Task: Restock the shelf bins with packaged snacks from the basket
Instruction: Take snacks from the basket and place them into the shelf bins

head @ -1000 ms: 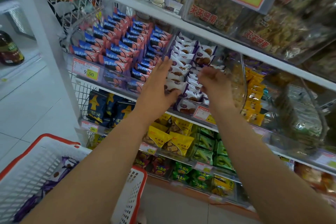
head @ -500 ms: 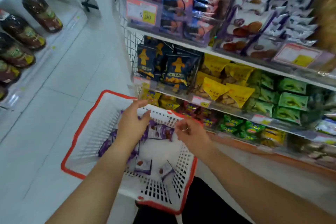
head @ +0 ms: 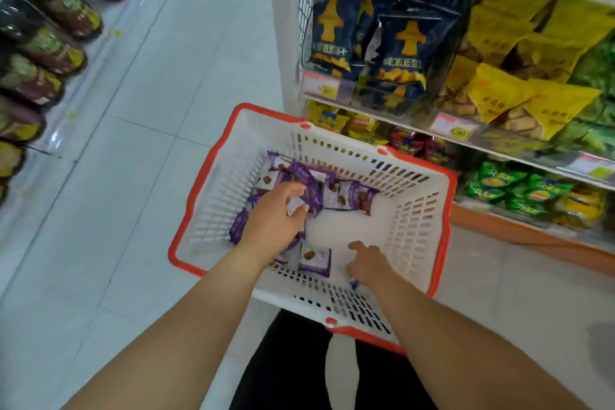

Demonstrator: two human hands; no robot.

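Down in the basket [head: 213, 176], both hands had left the shelf: left hand [head: 273, 223] grasped a snack [head: 307, 191], right hand [head: 367, 263] reached released for another refill.

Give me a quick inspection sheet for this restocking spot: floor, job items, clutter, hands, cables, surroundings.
Surface: pale tiled floor.
Job's things: white basket with red rim; purple snack packets scattered inside.
Clutter: nothing seen.
Hands: left hand grips a purple packet; right hand reaches down near the front wall, grip unclear.
Cables: nothing seen.
Surroundings: shelf bins hold dark blue bags, yellow bags, green bags; dark bottles line the left.
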